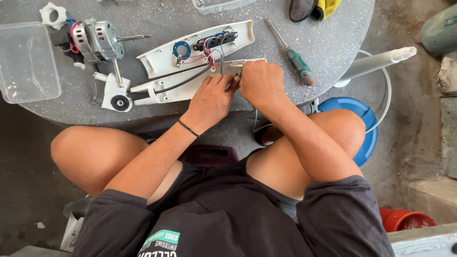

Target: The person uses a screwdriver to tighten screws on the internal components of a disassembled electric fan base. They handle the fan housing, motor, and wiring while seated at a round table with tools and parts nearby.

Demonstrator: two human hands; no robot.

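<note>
A clear, square plastic tub (27,62) sits empty at the desk's (143,19) left edge. Near the front edge, left hand (212,98) and right hand (260,82) each close their grip on thin wires (222,61) beside the white plastic housing shell (183,85).

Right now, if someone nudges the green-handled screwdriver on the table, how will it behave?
The screwdriver would probably roll: round shaft, rounded handle, lying flat near the table edge. It looks rigid, likely handle-heavy, so it may pivot about the handle. The ribbed-looking grip should not be slippery.
</note>
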